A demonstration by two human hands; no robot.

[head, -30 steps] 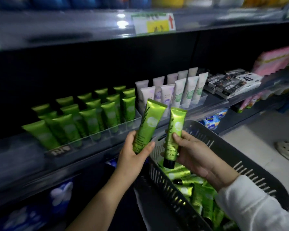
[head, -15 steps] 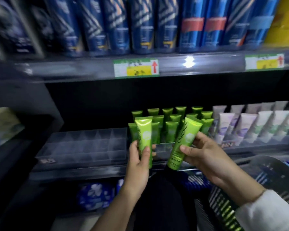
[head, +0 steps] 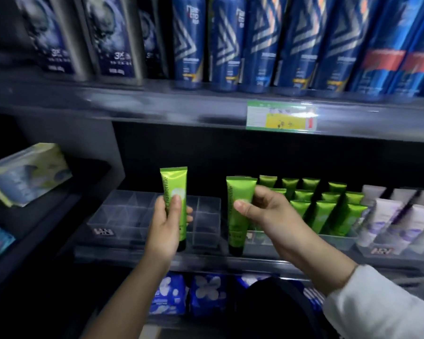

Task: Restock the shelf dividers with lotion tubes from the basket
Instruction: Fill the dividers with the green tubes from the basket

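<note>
**Restocking the lotion shelf**

The left grip wraps thumb and fingers round one upright green lotion tube, cap down, in front of the clear divider tray. The right grip pinches a second tube, also cap down, just beside the stocked rows of green tubes. A white sleeve covers the right forearm. Pale tubes fill the dividers farther right; blue bottles line the upper shelf.
</note>
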